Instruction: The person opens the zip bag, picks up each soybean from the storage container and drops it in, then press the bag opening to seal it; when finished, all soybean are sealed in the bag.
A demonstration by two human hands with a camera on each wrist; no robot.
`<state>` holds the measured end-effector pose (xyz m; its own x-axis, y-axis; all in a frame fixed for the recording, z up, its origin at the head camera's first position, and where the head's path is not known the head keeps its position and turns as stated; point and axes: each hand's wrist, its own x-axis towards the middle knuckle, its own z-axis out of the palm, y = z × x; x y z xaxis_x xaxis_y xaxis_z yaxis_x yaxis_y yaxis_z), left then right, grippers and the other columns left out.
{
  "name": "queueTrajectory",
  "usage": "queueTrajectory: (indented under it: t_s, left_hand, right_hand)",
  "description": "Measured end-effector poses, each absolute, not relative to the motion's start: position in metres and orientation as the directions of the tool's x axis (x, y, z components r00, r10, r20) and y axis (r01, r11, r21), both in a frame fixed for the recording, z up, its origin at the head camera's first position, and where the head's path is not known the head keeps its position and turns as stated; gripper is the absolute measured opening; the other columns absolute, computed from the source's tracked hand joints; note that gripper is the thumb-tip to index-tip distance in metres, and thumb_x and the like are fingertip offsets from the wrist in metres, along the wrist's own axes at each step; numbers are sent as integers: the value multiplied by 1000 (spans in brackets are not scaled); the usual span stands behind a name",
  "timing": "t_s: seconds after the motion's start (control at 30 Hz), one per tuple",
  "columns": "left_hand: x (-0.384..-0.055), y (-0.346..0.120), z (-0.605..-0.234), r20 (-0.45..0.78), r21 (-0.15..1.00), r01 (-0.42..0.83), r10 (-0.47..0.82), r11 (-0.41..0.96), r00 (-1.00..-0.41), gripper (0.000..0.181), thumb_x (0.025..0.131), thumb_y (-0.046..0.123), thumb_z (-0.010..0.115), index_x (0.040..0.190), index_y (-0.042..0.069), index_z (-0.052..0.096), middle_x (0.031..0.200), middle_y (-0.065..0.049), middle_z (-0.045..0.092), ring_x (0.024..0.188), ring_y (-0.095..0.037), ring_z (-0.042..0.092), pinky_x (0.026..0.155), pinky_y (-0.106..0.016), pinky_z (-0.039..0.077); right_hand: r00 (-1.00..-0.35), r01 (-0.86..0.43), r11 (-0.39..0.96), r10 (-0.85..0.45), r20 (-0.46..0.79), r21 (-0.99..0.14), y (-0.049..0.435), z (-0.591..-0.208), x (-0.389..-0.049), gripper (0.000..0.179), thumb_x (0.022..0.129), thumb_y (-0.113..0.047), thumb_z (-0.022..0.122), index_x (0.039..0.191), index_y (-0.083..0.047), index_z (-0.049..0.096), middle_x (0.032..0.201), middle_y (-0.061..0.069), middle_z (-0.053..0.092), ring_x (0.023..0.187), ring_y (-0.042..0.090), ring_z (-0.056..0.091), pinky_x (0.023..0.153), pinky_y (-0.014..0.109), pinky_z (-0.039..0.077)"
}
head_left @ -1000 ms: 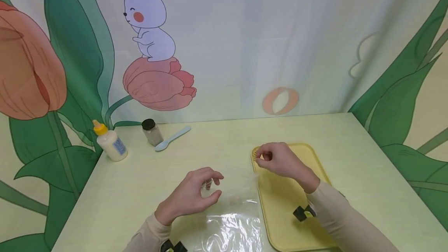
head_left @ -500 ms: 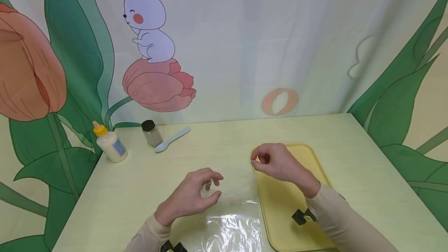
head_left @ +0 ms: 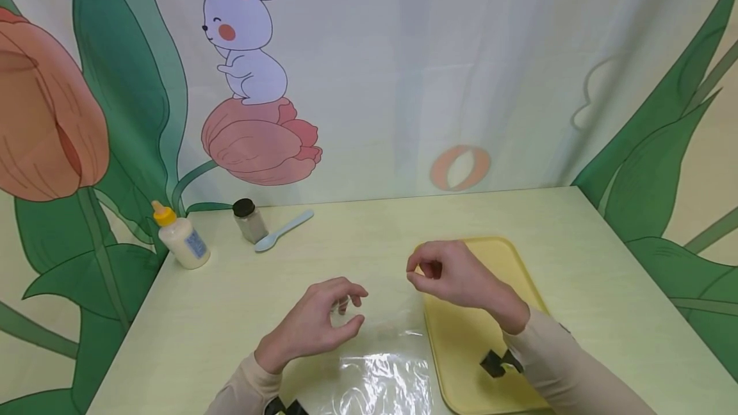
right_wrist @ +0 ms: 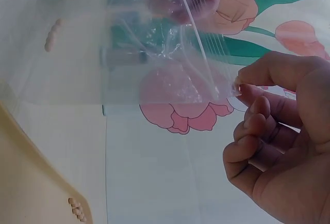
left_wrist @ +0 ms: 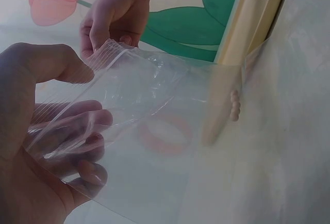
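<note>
A clear zip bag (head_left: 383,364) stretches between the two hands, its ridged zip strip showing in both wrist views. My left hand (head_left: 319,316) holds the bag's left side; its fingers (left_wrist: 93,118) curl behind the film and the thumb side stands apart from them. At the opposite corner of the mouth, my right hand (head_left: 452,274) pinches the bag between thumb and forefinger (right_wrist: 276,72), the other fingers curled. A short row of pale bead-like lumps (left_wrist: 235,105) shows through the plastic. The bag's lower part lies low over the table, left of the yellow tray (head_left: 461,351).
Small tan lumps (right_wrist: 77,209) show at the tray's far left corner. At the back left stand a white bottle (head_left: 186,245) with a yellow cap and a black-lidded jar (head_left: 250,223); a pale blue spoon (head_left: 285,230) lies beside the jar. A printed curtain (head_left: 369,82) hangs behind the table.
My right hand has shifted left and slightly nearer, away from the tray's far left corner. The left hand stays almost still.
</note>
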<state>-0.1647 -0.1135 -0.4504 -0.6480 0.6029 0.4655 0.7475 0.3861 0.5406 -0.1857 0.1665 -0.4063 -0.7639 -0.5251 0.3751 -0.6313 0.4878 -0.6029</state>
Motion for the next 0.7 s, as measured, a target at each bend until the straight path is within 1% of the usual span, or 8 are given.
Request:
queueTrajectory:
  t_s: [0.2, 0.43, 0.57, 0.7]
  left_hand:
    - [-164, -114, -448, 457, 545, 741, 602, 392, -655, 29, 79, 13, 73, 107, 14, 66, 86, 11, 61, 67, -9, 54, 60, -25, 49]
    - [-163, -114, -447, 442, 549, 729, 599, 409, -668, 28, 79, 14, 74, 106, 15, 67, 86, 11, 61, 67, -8, 54, 61, -23, 48]
    - [-163, -114, -448, 443, 550, 730, 599, 406, -667, 28, 79, 14, 73, 106, 15, 66, 86, 11, 61, 67, -9, 54, 61, -23, 48]
    - [-164, -114, -448, 446, 549, 733, 601, 401, -663, 28, 79, 14, 74, 106, 15, 66, 86, 11, 61, 67, -9, 54, 61, -23, 48]
  right_hand:
    - [-731, -665, 465, -563, 385, -584, 166, -404, -181, 11, 83, -10, 72, 84, -21, 69, 65, -11, 47, 57, 2, 43, 53, 19, 40]
    - [-723, -674, 476, -582, 371, -565, 166, -402, -179, 9, 83, -11, 72, 85, -20, 69, 66, -12, 47, 57, 1, 44, 53, 19, 41]
    - [-721, -674, 479, -592, 360, -562, 167, -403, -180, 2, 86, -17, 71, 85, -16, 70, 67, -13, 47, 58, 1, 44, 53, 19, 41]
    - [-721, -674, 482, -595, 354, -560, 167, -403, -180, 6, 87, -21, 70, 85, -16, 70, 68, -13, 49, 58, 2, 44, 53, 19, 41]
